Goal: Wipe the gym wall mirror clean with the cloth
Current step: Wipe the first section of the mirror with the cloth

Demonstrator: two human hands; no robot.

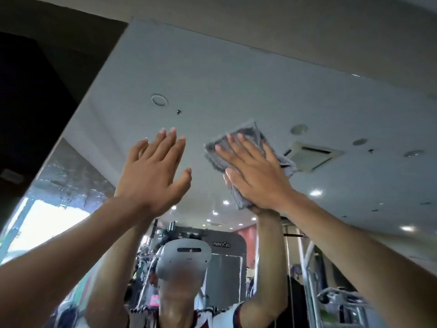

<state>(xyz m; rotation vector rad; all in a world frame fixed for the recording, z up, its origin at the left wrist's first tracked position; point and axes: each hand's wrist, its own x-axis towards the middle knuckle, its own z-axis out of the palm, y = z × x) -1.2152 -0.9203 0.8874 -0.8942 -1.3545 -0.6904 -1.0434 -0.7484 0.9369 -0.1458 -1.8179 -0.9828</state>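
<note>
The right hand (255, 176) lies flat with its fingers straight and spread, pressing a grey cloth (248, 136) against the mirror (212, 79). It grips nothing; the palm alone holds the cloth to the glass. The left hand (153, 174) is raised beside it, a small gap away, with fingers straight and close together and the thumb out. It holds nothing, and I cannot tell whether it touches the glass.

The cloth sits in the upper middle of the mirror. One corner pokes out above the fingertips, another to the right of the hand, and a fold hangs below the heel of the palm.

Bare glass runs from the cloth up to the mirror's straight top edge, and a wide stretch lies open to the right. The left edge slants down past the left hand, bordered by a dark wall (28, 91). A pale strip of wall (283, 24) sits above the top edge.

The cloth is soft and fuzzy with frayed-looking edges, folded into a rough rectangular pad. The glass is smooth and flat. It reflects a pale ceiling with round lights, a square air vent (312, 156), a rounded white headset (186, 256) and metal gym frames (335, 301). A mottled, streaky patch (71, 181) shows low on the left; whether it lies on the glass or is reflected is unclear.
</note>
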